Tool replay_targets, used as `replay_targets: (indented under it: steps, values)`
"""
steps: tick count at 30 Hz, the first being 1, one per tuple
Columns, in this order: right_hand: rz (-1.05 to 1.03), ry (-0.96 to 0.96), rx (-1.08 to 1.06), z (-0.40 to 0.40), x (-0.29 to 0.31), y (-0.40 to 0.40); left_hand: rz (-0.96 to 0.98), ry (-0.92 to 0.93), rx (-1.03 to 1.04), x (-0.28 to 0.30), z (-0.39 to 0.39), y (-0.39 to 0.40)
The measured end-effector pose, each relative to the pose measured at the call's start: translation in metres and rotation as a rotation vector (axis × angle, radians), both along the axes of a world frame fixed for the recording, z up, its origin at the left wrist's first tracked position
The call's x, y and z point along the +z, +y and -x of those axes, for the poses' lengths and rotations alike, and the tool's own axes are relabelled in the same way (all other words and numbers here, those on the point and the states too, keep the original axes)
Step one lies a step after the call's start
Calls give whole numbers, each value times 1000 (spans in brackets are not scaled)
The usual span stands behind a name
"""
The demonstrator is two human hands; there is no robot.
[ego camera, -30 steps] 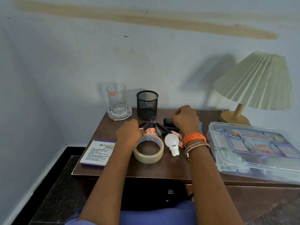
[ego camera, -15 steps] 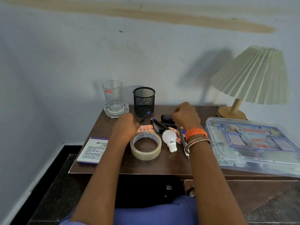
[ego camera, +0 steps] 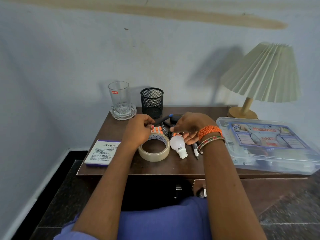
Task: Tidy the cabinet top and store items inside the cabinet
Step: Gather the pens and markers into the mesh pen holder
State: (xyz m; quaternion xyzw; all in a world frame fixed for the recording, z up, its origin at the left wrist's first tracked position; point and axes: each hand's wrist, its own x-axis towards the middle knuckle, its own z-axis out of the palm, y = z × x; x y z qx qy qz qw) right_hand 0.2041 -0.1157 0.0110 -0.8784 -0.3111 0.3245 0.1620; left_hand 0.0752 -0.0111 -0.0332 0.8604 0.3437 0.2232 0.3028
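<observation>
The left hand [ego camera: 140,130] pinches a blue-tipped pen [ego camera: 163,119] near the mesh cup [ego camera: 152,102]; the right hand [ego camera: 190,126] hovers loosely curled, empty, above the bulb [ego camera: 178,144].

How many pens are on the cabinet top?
3 that I can see. One pen with a blue tip is pinched in the left hand, one lies between the hands, one lies beside the bulb. The hands may hide more.

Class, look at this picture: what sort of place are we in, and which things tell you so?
Probably a bedroom or living room corner at home: a wooden cabinet against a painted wall carries a pleated table lamp, a drinking glass and a first-aid box.
</observation>
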Motion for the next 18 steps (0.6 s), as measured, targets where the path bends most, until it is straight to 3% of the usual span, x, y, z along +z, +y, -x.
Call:
replay_targets:
  steps: [6,9,13,18]
  values:
    - [286,-135,215,10,5,-3,7,-34,30,2,0,-3]
    - [267,-189,202,17,-3,-1,37,-116,125,8,6,-2]
    - [-39,-290,83,11,-2,-3,43,-125,223,13,19,4]
    - [-692,-329,-161,24,9,16,121,-290,408,14,38,21]
